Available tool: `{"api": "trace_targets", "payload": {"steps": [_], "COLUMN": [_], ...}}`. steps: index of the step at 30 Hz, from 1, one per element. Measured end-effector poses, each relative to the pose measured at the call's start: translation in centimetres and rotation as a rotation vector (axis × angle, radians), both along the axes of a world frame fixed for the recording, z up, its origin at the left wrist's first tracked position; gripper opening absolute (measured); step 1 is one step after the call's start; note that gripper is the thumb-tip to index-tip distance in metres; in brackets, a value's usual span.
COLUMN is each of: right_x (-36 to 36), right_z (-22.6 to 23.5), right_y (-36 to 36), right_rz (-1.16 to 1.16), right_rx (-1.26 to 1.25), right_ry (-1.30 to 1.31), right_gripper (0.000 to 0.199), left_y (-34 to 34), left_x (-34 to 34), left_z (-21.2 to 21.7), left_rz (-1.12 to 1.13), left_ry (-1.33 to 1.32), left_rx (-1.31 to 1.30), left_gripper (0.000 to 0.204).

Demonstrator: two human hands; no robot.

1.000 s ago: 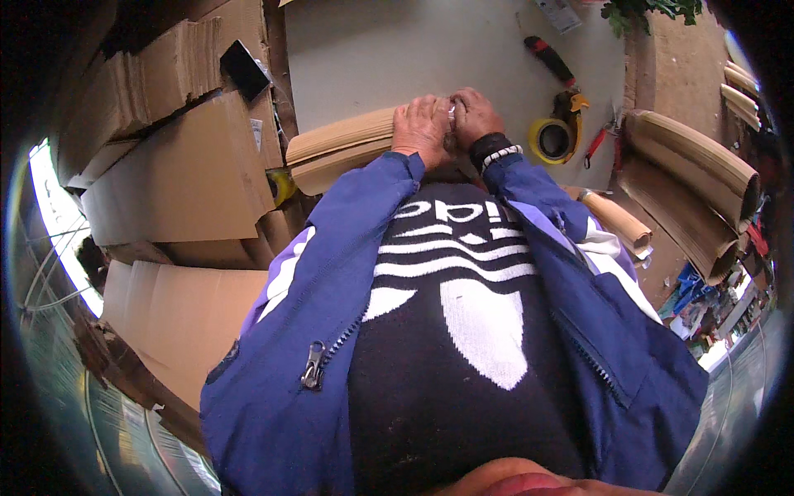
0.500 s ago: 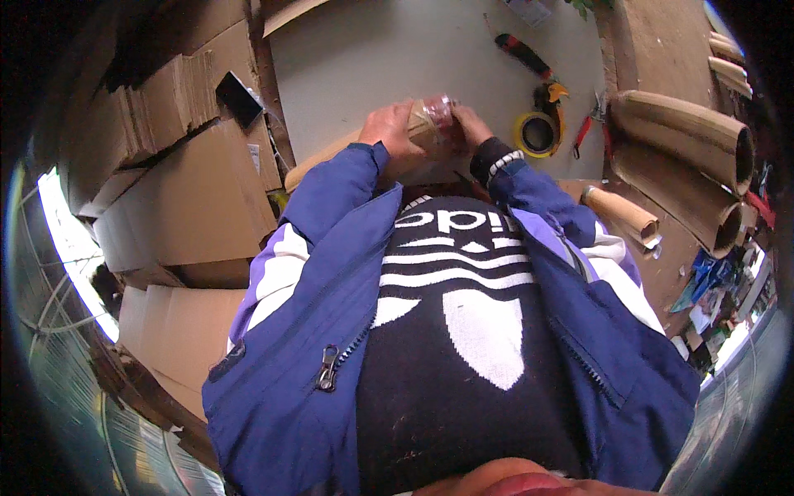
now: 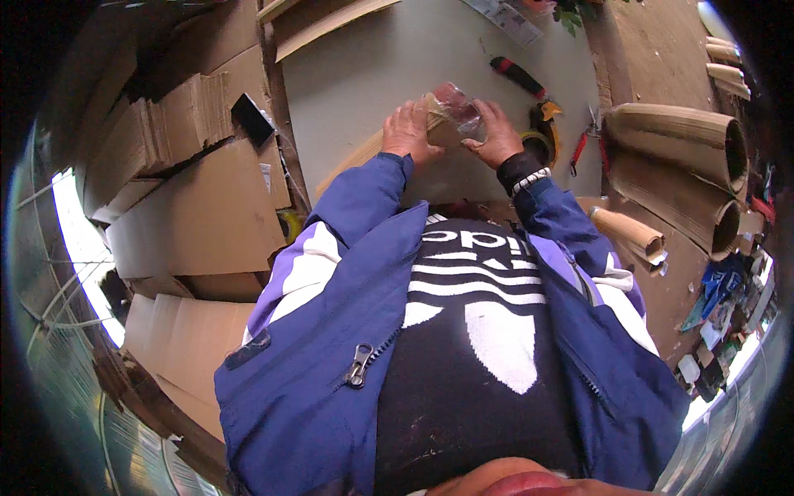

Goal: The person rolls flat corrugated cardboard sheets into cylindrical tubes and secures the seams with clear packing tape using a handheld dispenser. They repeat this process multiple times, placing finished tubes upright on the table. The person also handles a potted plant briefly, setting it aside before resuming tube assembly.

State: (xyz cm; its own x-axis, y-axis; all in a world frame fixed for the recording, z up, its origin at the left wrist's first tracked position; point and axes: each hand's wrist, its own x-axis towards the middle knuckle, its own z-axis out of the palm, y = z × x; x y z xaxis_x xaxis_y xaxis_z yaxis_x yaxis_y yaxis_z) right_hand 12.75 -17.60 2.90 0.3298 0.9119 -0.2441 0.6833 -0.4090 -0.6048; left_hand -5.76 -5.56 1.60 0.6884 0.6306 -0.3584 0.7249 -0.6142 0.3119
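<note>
My left hand [image 3: 409, 134] lies wrapped over a cardboard roll [image 3: 362, 159], near its far end. That end carries crinkled clear plastic [image 3: 456, 112] with something reddish showing through. My right hand [image 3: 498, 139] curves its fingers and thumb around the right side of this plastic-covered end. Just right of that hand is a yellow tape roll [image 3: 539, 145], partly hidden by it. A black-and-orange tool [image 3: 547, 124] lies beside the tape, and a red-and-black handled tool [image 3: 519, 76] is farther off.
Red-handled cutters [image 3: 584, 147] lie at the board's right side. Beyond are large cardboard rolls [image 3: 674, 132] and a smaller roll [image 3: 628, 231]. Stacked flat cardboard [image 3: 198, 215] fills the left, with a dark phone-like slab [image 3: 253, 120] on it. Printed paper [image 3: 509, 21] lies at the back.
The far end of the cardboard roll has swung away from me, and its plastic end is tilted upward. My right hand has shifted right and now spreads wider around that end.
</note>
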Motion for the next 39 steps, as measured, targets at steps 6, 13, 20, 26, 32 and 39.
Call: {"api": "trace_targets", "payload": {"steps": [6, 13, 20, 26, 32, 39], "right_x": [1.0, 5.1, 6.0, 9.5, 10.4, 12.2], "right_z": [0.5, -1.5, -5.7, -8.9, -9.2, -8.3], "right_y": [2.5, -5.1, -10.0, -9.5, -10.0, -10.2], "right_rz": [0.020, -0.395, -0.678, -0.660, -0.595, -0.538], "right_rx": [-0.034, -0.176, -0.422, -0.398, -0.472, -0.553], "right_ry": [0.003, -0.430, -0.233, -0.165, -0.219, -0.219], "right_gripper": [0.081, 0.084, 0.078, 0.055, 0.056, 0.049], "left_y": [-0.4, 2.3, 3.2, 3.7, 3.4, 2.6], "left_x": [-5.6, -5.4, -1.8, -12.7, -31.0, -28.9], "left_z": [0.2, -1.9, -0.6, -2.9, -4.7, -6.0], "left_rz": [0.006, 0.019, -0.001, 0.353, 0.702, 0.722], "left_ry": [-0.089, -0.254, -0.297, -0.702, -0.215, -0.454], "left_rx": [0.008, -0.094, -0.153, -0.285, -0.044, -0.420], "left_gripper": [0.099, 0.085, 0.072, 0.042, 0.054, 0.042]}}
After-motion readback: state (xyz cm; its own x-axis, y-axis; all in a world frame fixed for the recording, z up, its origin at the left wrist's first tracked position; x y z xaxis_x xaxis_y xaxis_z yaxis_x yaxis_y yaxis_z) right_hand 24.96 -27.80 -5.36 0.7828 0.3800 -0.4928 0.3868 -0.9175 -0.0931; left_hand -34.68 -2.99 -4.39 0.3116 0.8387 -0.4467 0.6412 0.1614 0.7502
